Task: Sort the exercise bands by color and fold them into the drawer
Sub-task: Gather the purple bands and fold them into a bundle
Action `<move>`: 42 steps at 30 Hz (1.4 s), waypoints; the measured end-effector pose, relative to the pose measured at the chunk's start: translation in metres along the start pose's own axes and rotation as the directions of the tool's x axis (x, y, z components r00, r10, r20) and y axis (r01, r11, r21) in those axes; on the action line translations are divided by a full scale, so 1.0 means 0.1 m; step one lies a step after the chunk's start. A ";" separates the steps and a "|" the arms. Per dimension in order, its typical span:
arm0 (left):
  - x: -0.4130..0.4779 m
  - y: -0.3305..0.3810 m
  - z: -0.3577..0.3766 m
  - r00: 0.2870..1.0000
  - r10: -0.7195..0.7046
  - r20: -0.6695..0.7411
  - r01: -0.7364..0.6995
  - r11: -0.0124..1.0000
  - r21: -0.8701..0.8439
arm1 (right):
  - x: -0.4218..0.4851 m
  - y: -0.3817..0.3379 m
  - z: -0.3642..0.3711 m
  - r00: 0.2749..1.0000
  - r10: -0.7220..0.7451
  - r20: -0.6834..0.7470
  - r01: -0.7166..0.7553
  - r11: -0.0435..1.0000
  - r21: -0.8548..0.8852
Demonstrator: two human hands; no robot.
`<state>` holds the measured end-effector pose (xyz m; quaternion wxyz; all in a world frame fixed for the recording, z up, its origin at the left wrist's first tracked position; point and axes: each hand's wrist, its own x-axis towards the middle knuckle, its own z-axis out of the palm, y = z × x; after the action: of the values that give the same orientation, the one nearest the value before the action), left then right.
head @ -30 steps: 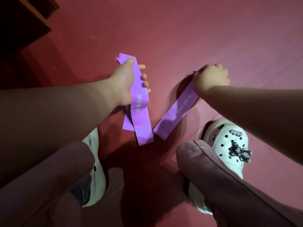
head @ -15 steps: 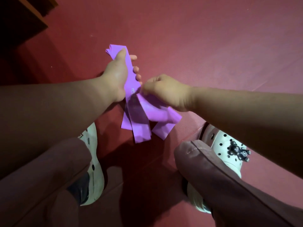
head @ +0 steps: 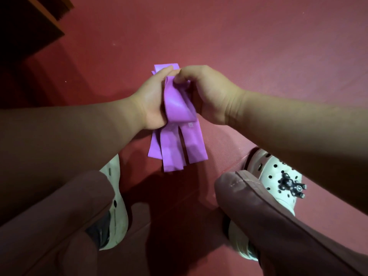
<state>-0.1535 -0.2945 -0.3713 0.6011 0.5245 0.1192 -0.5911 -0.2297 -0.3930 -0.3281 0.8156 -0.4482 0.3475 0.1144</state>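
Both hands have come together since a moment ago, when my right hand was off to the side with one loose band. Now my left hand point(head: 151, 100) grips the bunch of purple bands point(head: 175, 148) around its middle, thumb on top. My right hand point(head: 209, 92) is pressed against the other side, fingers curled and pinching the top of the same bunch. I hold the bands up over the red floor point(head: 258, 46), and their loose ends hang down in flat strips. Two white shoes point(head: 278, 176) stand on the floor, one on each side. I see a dark wooden thing point(head: 23, 26) in the top left corner, well apart from the bands.
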 end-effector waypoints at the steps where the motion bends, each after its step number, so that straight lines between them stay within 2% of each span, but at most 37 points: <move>1: 0.00 0.00 0.02 1.000 0.012 0.004 -0.012 1.000 0.010 | 0.00 0.00 -0.03 0.999 -0.020 -0.041 0.020 1.000 -0.001; 4: -0.02 0.00 0.07 0.999 0.027 0.022 -0.027 0.999 0.022 | -0.01 0.00 -0.05 0.985 -0.135 -0.110 0.123 0.986 -0.111; 8: -0.07 -0.03 0.12 0.994 0.048 0.094 -0.050 0.999 0.012 | -0.08 -0.01 -0.02 0.962 -0.257 -0.088 0.226 0.938 -0.264; 10: -0.09 -0.03 0.16 0.996 0.035 0.087 -0.036 0.999 0.007 | -0.08 -0.01 -0.04 0.949 -0.296 -0.111 0.236 0.897 -0.374; 13: -0.09 -0.02 0.16 0.998 -0.001 0.071 -0.001 1.000 0.025 | 0.00 0.01 -0.06 0.909 -0.379 -0.173 0.216 0.783 -0.583; 15: -0.10 -0.02 0.14 0.996 -0.019 0.090 0.016 0.999 0.040 | 0.06 0.03 -0.08 0.887 -0.395 -0.237 0.180 0.771 -0.611; 20: -0.11 -0.02 0.11 0.990 -0.067 0.126 0.057 0.995 0.079 | 0.08 0.08 -0.08 0.870 -0.414 -0.267 0.189 0.781 -0.595; 27: -0.17 -0.02 0.20 0.976 -0.073 0.207 0.053 0.993 0.101 | 0.08 0.09 -0.10 0.867 -0.330 -0.375 0.136 0.879 -0.457; 31: -0.17 -0.02 0.21 0.977 -0.068 0.203 0.037 0.988 0.151 | 0.05 0.07 -0.09 0.873 -0.281 -0.398 0.139 0.926 -0.350; 36: -0.15 -0.03 0.20 0.973 -0.022 0.228 -0.006 0.993 0.121 | -0.01 0.02 -0.07 0.896 -0.165 -0.413 0.111 0.982 -0.151; 40: -0.13 -0.06 0.25 0.982 0.013 0.188 -0.039 0.990 0.134 | -0.09 -0.03 -0.03 0.909 -0.093 -0.407 0.093 0.995 -0.020; 42: -0.12 -0.06 0.24 0.987 -0.010 0.163 -0.013 0.990 0.140 | -0.12 -0.05 -0.02 0.912 -0.054 -0.407 0.056 0.998 -0.008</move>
<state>-0.1729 -0.3044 -0.3554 0.5708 0.5156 0.0272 -0.6384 -0.2371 -0.3960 -0.3172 0.7292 -0.4702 0.4972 -0.0051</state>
